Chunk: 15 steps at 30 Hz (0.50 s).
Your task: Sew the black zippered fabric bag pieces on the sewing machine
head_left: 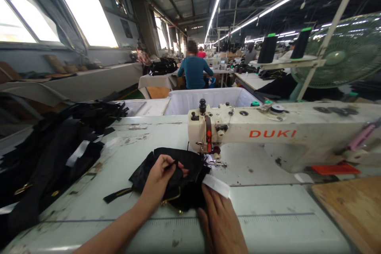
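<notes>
A black fabric piece (178, 158) with a gold zipper lies on the pale green table (268, 214), right at the presser foot (216, 162) of the white DUKI sewing machine (268, 133). My left hand (160, 178) pinches a fold of the black fabric from the left, fingers closed on it. My right hand (220, 218) lies flat on the table at the fabric's near right edge, fingers stretched together, touching a white label strip (216, 185) that sticks out from under the fabric.
A heap of black fabric pieces (56, 154) covers the table's left side. A wooden board (351, 210) lies at the right. A white cloth bin (208, 101) stands behind the machine. A green fan (345, 51) and thread cones (267, 47) stand right. A person in a teal shirt (194, 71) sits ahead.
</notes>
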Each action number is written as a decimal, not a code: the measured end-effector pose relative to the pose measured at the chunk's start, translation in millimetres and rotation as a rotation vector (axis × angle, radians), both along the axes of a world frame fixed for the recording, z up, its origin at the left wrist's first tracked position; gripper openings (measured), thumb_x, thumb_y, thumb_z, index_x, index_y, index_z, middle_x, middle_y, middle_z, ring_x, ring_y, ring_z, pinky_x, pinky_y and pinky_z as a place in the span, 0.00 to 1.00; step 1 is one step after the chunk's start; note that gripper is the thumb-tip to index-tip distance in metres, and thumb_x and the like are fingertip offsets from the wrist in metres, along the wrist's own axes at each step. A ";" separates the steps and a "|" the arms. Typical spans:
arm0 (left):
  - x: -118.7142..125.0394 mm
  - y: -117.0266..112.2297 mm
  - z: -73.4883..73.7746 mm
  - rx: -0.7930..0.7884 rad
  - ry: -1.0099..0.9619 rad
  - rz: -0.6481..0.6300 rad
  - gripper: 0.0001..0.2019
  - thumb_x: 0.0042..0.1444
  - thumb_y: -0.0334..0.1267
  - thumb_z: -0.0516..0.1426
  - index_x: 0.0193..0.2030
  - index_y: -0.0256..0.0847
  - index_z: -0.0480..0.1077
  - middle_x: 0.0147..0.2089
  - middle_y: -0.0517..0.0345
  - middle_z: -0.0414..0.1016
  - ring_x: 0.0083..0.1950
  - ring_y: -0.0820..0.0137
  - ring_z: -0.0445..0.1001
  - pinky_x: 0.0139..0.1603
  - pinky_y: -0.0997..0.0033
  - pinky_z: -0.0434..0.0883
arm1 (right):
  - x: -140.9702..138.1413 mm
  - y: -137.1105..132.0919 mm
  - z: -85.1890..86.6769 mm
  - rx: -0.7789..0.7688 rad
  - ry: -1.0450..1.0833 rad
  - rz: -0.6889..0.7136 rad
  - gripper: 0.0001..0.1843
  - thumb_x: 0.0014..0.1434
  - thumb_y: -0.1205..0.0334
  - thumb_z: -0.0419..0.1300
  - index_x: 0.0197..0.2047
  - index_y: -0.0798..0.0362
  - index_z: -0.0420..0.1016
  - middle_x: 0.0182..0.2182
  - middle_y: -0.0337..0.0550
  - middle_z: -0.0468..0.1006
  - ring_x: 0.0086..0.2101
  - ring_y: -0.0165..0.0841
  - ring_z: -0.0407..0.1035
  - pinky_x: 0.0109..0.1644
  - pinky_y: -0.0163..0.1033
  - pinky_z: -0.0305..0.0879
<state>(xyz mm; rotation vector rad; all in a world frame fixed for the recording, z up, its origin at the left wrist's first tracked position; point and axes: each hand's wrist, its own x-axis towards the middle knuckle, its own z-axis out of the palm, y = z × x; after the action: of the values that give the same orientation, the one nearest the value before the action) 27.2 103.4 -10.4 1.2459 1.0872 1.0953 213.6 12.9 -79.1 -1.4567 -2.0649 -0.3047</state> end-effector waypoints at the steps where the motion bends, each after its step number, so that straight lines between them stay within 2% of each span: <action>1: 0.7 1.5 2.9 -0.009 -0.031 0.011 0.14 0.57 0.44 0.59 0.39 0.43 0.57 0.40 0.56 0.78 0.39 0.61 0.81 0.42 0.58 0.78 | -3.8 2.7 3.2 -0.011 0.019 0.010 0.25 0.64 0.63 0.53 0.62 0.63 0.62 0.61 0.55 0.66 0.57 0.47 0.65 0.53 0.48 0.71; 4: 2.4 4.8 12.6 -0.020 -0.099 0.029 0.14 0.56 0.43 0.60 0.39 0.42 0.57 0.39 0.57 0.77 0.39 0.61 0.81 0.43 0.57 0.77 | -11.0 13.9 14.3 -0.044 0.078 0.083 0.16 0.62 0.65 0.54 0.52 0.59 0.71 0.62 0.54 0.65 0.61 0.46 0.59 0.59 0.50 0.66; 7: 2.9 6.7 20.9 -0.013 -0.130 0.035 0.14 0.55 0.42 0.61 0.39 0.43 0.58 0.40 0.58 0.77 0.40 0.61 0.81 0.45 0.57 0.77 | -12.7 24.0 22.8 -0.076 0.108 0.120 0.09 0.62 0.65 0.56 0.44 0.57 0.73 0.55 0.50 0.73 0.59 0.41 0.63 0.64 0.48 0.58; 9: 2.8 8.5 24.0 -0.001 -0.140 0.034 0.14 0.55 0.42 0.61 0.39 0.43 0.58 0.40 0.58 0.78 0.42 0.60 0.81 0.45 0.59 0.77 | -12.7 27.2 25.2 -0.066 0.099 0.057 0.08 0.61 0.67 0.56 0.43 0.57 0.73 0.48 0.51 0.78 0.56 0.41 0.65 0.65 0.49 0.56; 12: 2.7 11.9 23.6 0.018 -0.147 0.012 0.13 0.57 0.41 0.60 0.40 0.43 0.58 0.39 0.59 0.78 0.43 0.61 0.81 0.47 0.60 0.76 | -13.4 27.3 24.1 -0.015 0.060 -0.064 0.09 0.60 0.70 0.56 0.44 0.58 0.73 0.41 0.51 0.79 0.50 0.45 0.69 0.60 0.54 0.59; 15: 2.0 11.7 18.3 0.035 -0.106 -0.021 0.13 0.59 0.42 0.59 0.41 0.44 0.57 0.41 0.58 0.78 0.43 0.60 0.81 0.47 0.58 0.76 | -13.9 27.7 19.3 0.052 0.064 -0.069 0.15 0.61 0.70 0.55 0.51 0.60 0.72 0.45 0.52 0.79 0.50 0.45 0.69 0.57 0.52 0.62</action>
<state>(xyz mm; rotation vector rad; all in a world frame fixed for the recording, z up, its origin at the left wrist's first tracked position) 29.3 115.1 7.9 1.2107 0.9764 1.1555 199.7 40.5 -59.8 -1.4895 -1.9454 -0.3324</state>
